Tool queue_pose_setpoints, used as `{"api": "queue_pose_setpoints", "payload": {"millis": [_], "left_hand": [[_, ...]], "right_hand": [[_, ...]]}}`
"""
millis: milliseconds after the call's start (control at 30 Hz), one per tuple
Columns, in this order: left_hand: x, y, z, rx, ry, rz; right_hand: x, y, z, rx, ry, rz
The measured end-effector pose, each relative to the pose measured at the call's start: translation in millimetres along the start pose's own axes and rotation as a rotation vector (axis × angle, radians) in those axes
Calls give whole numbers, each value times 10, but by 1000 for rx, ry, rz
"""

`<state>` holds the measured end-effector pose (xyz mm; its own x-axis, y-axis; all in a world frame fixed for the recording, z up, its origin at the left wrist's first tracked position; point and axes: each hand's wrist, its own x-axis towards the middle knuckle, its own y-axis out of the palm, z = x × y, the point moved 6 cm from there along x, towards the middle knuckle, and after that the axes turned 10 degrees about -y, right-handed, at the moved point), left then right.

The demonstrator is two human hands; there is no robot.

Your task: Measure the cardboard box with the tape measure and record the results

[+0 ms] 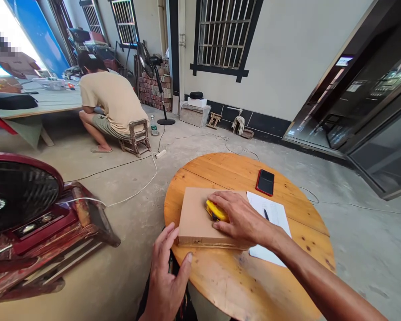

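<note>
A flat brown cardboard box (195,214) lies on a round wooden table (220,167). On top of it my right hand (235,214) is closed around a yellow tape measure (217,211), whose dark front end points toward me. My left hand (169,267) hovers at the table's near left edge, fingers apart and empty, close to the box's left corner. Partly under the box and my right forearm is a white sheet of paper (279,214). A black pen (266,215) rests on that sheet.
A phone with a red edge (265,182) lies toward the table's far right. Left of me, a dark red fan (47,223) stands on a wooden chair (96,214). A person (112,98) sits hunched on a small chair. Cables (147,183) cross the floor.
</note>
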<state>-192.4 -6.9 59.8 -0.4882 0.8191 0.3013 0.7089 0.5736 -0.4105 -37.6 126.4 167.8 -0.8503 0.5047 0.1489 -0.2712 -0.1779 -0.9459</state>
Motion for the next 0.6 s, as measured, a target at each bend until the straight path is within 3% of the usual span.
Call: {"api": "queue_pose_setpoints", "payload": {"millis": [100,200,267,333,467,600], "left_hand": [[-23,124,241,8,-94,58],[-35,261,431,26,-161,116],[-30,346,510,29,-199,147],[-9,393,562,23,-246,147],[157,391,642,42,-372,116],[614,451,625,123,-354,145]], "right_hand": [[-220,-49,-72,54,83,-123],[-752,-127,-199,112,342,-447],[-1153,-28,-247,207,555,-622],[-1420,247,-227,406,748,-640],[-1403,676,-77,742,782,-734],[-1059,780,-217,810,674,-818]]}}
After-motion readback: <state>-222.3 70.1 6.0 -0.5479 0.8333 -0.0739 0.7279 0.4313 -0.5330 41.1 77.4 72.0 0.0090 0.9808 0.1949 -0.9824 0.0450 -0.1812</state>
